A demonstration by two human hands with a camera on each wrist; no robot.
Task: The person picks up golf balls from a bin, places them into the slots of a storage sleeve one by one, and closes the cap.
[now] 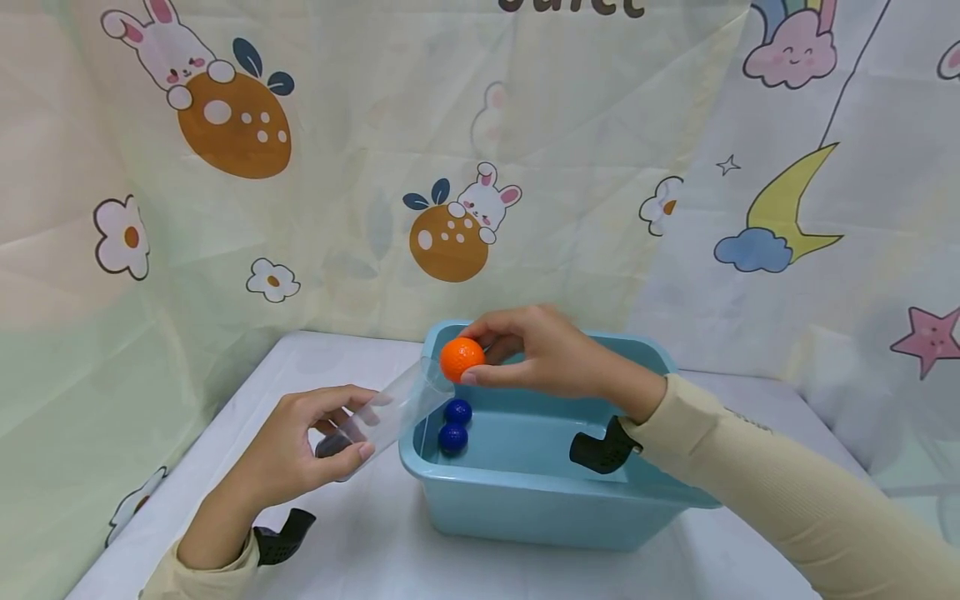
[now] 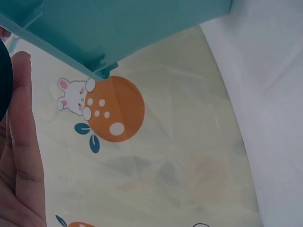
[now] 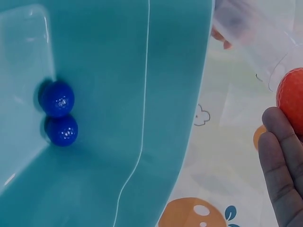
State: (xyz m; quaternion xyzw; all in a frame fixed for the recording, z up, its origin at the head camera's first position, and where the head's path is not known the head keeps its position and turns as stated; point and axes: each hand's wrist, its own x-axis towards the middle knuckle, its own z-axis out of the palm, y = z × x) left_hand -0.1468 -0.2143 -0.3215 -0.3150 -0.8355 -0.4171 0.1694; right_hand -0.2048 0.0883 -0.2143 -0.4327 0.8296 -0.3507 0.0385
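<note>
My left hand (image 1: 296,442) grips a clear plastic tube (image 1: 408,402) with a dark lower end, tilted so its mouth points up and to the right. At that mouth, my right hand (image 1: 547,354) pinches an orange dimpled golf ball (image 1: 462,360) between thumb and fingers. The right wrist view shows the orange ball (image 3: 292,99) close by the rim of the tube (image 3: 251,40). Two blue balls (image 3: 57,99) lie touching in a corner of the light blue basin (image 1: 540,500), below the right hand. In the left wrist view only part of the left hand (image 2: 23,151) shows.
The basin stands on a white-covered table (image 1: 360,533), its left rim close to the tube. A printed cloth backdrop (image 1: 345,167) with rabbits, flowers and a moon hangs behind. Both wrists carry a black mount (image 1: 603,448).
</note>
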